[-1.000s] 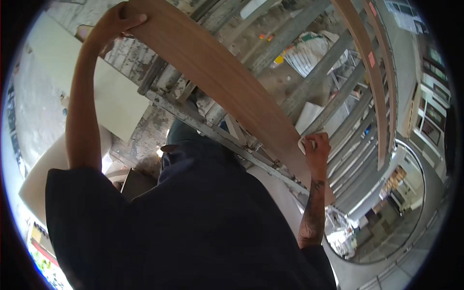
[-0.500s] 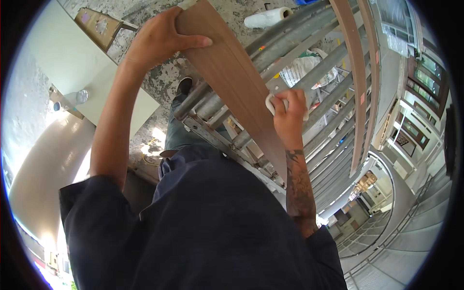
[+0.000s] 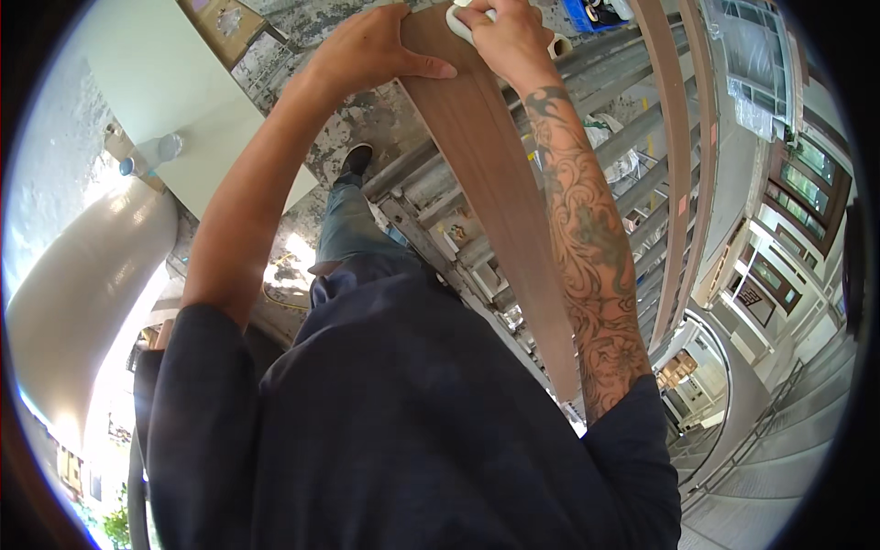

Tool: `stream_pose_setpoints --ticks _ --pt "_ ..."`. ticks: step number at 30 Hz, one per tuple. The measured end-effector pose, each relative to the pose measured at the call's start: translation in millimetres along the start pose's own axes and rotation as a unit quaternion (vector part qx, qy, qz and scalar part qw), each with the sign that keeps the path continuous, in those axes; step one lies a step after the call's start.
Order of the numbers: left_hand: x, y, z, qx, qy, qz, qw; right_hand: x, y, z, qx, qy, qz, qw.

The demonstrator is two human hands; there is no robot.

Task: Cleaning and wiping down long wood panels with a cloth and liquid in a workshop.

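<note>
A long brown wooden board [image 3: 500, 174] runs from the top middle down toward my right forearm, across a metal rack. My left hand [image 3: 371, 50] grips the board's left edge near its far end, with the thumb laid over the upper face. At that same far end, my right hand [image 3: 513, 41] pinches a folded white pad [image 3: 460, 22], perhaps cloth, against the board's face. My fingers hide part of the pad. The board's far tip lies at the top rim of the picture.
Grey metal pipes [image 3: 632, 137] of the rack lie beneath and right of the board. Narrow brown strips [image 3: 676, 165] stand along its right side. At left are a pale panel [image 3: 202, 101], a plastic bottle [image 3: 156, 154] and a big curved beige form [image 3: 82, 302]. A blue crate [image 3: 587, 16] sits far off.
My right hand has slid the white pad up along the board to its far end. My left hand keeps its grip; it and the board appear shifted rightward as the view moved.
</note>
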State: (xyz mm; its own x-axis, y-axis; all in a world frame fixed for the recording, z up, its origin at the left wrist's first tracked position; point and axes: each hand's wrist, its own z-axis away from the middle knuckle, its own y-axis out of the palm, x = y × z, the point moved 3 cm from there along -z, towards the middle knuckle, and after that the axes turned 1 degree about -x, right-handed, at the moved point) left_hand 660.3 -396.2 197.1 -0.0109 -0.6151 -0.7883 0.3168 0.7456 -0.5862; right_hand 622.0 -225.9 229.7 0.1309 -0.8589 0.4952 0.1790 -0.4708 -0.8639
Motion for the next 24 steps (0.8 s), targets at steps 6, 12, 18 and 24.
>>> stream_pose_setpoints --ticks 6,12,18,24 --pt "3.1 8.6 4.4 0.002 -0.001 0.032 0.999 -56.2 -18.6 116.0 -0.042 -0.020 0.105 0.993" --pt "17.3 10.8 -0.3 0.000 0.005 -0.019 1.000 -181.7 -41.9 359.6 -0.136 0.254 -0.128 0.949" --pt "4.1 20.6 0.9 -0.042 -0.011 -0.030 0.999 -156.0 -46.0 296.9 -0.061 0.129 -0.010 0.990" --pt "7.8 22.8 -5.5 -0.020 0.016 -0.012 1.000 -62.7 4.3 68.9 -0.096 -0.150 0.108 0.978"
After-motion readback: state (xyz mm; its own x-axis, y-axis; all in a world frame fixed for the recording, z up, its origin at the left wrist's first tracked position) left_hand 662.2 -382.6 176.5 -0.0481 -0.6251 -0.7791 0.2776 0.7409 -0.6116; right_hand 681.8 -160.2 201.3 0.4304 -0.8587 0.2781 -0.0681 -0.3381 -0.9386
